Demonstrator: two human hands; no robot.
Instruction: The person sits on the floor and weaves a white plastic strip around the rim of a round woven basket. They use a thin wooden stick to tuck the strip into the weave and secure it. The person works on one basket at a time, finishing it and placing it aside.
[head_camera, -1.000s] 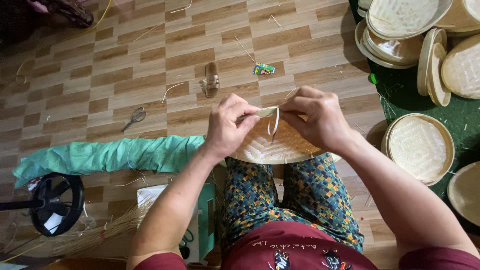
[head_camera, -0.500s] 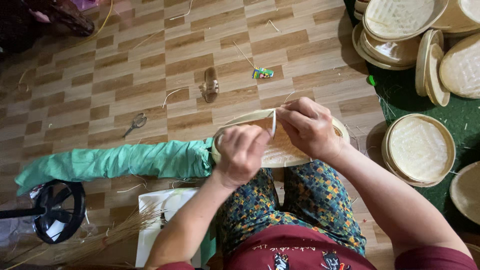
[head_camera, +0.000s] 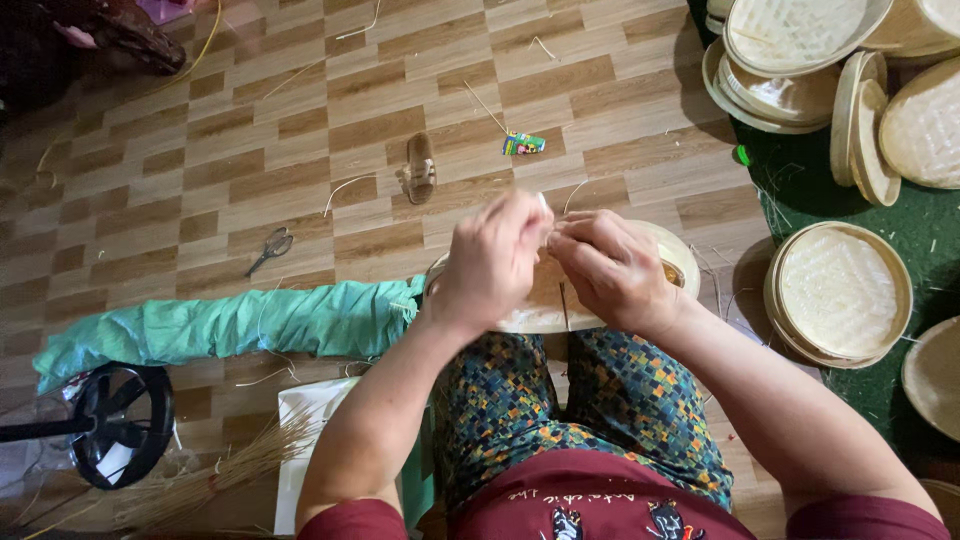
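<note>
both hands meet over a round woven bamboo lid (head_camera: 655, 255) that rests on the person's lap, on the patterned trousers (head_camera: 590, 400). left hand (head_camera: 490, 265) is blurred w/ motion; its fingers are curled in narrow toward the right fingertips, pinching a thin pale strip (head_camera: 545, 205) that pokes up just above them. right hand (head_camera: 610, 270) sits knuckles up, fingers bent narrow & pressed tip to tip against the left ones, also on the strip as far as can be told; the exact grip is hidden by the knuckles. the lid lies directly under both sets of fingers, its rim showing past the right knuckles & a bit beyond the left wrist. a thin dark sliver (head_camera: 563, 305) hangs just below the fingertips, between the 2 palms.

left of the left fingers, touching the lid's edge: a long green cloth bundle (head_camera: 230, 325). further out that side, scissors (head_camera: 270, 248) on the wood-pattern floor (head_camera: 300, 120). ahead of the fingertips, apart: a clear sandal (head_camera: 421, 168) & a small colourful wrapper (head_camera: 524, 144). right of the right fingers, near: a finished round bamboo tray (head_camera: 840, 295) on a green mat (head_camera: 800, 190); further ahead that side, a stack of more trays (head_camera: 800, 50). behind the left arm, well apart: black fan (head_camera: 120, 420), straw bundle (head_camera: 210, 480).
</note>
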